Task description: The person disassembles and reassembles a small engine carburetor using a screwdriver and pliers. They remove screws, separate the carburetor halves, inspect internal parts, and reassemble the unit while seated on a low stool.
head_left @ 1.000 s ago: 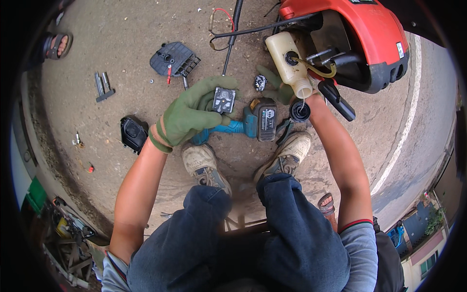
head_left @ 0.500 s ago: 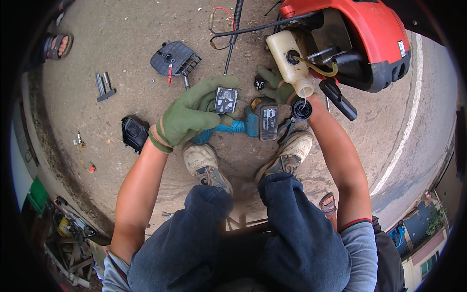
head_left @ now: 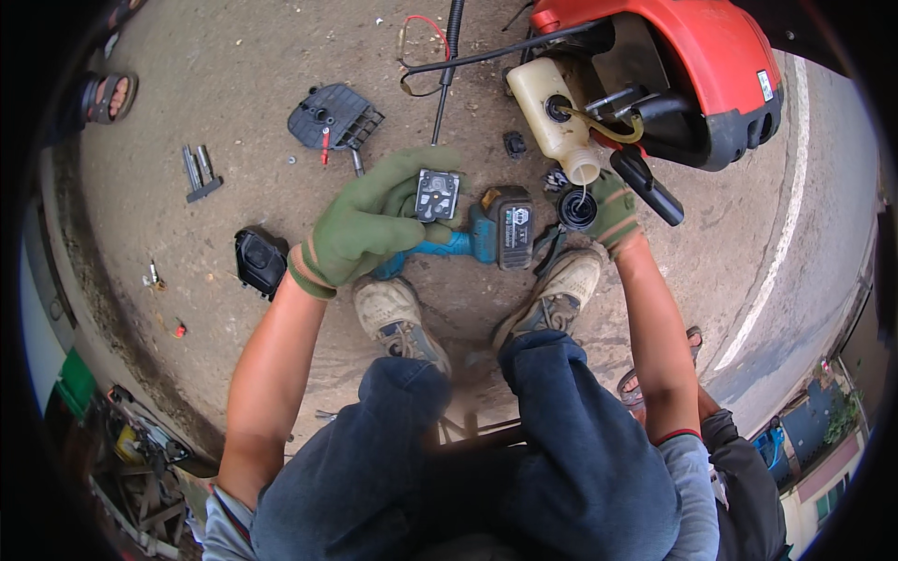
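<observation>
Clearly, the red plastic-cased machine (head_left: 655,65) has kept its spot, up and to the right on the pavement. The blue-and-black cordless power tool (head_left: 485,236) likewise lies unmoved in front of the person's shoes, and the off-white plastic bottle (head_left: 547,107) remains beside the machine's open side, mouth toward the person.

The left hand in its green knit glove (head_left: 360,224) has hardly shifted, its thumb and fingers closed narrowly around a square silver-and-black metal piece (head_left: 437,194), patterned face up, over the power tool's handle. The green-gloved right hand (head_left: 615,210) is what differs: a moment ago it was left of the bottle's neck, and now it is to the right of the round black plastic cap (head_left: 576,209).

The small black block (head_left: 514,144), then by the right fingers, lies free on the ground. A tiny silvery piece (head_left: 557,179) shows just above the cap; with the fingers partly hidden, I can't tell whether they grip it.
</observation>
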Motion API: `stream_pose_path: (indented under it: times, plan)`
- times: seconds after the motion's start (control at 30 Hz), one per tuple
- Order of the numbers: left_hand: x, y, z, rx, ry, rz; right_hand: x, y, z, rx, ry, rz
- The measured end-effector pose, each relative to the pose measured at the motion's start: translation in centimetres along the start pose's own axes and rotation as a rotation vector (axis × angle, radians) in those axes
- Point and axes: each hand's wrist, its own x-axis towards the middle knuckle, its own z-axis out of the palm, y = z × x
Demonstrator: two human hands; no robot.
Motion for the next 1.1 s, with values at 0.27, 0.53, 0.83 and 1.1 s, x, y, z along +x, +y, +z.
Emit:
stream_pose_path:
  times: [0.27,0.53,0.83,1.1]
  plan:
    - [1.0,-0.3,2.0,-0.059,-0.102,0.054,-14.2,-4.2,-6.0,-0.021,0.167,0.389]
    - [1.7,-1.0,3.1,-0.010,-0.083,0.029,-7.3,-14.9,-10.9,-0.073,0.055,0.061]
    - [1.9,-1.2,3.7,0.070,-0.056,0.076,-1.1,-18.2,-9.9,-0.046,-0.075,0.129]
    - [1.6,-0.8,4.1,0.091,-0.034,0.082,0.6,-18.3,-9.0,0.137,-0.137,0.206]
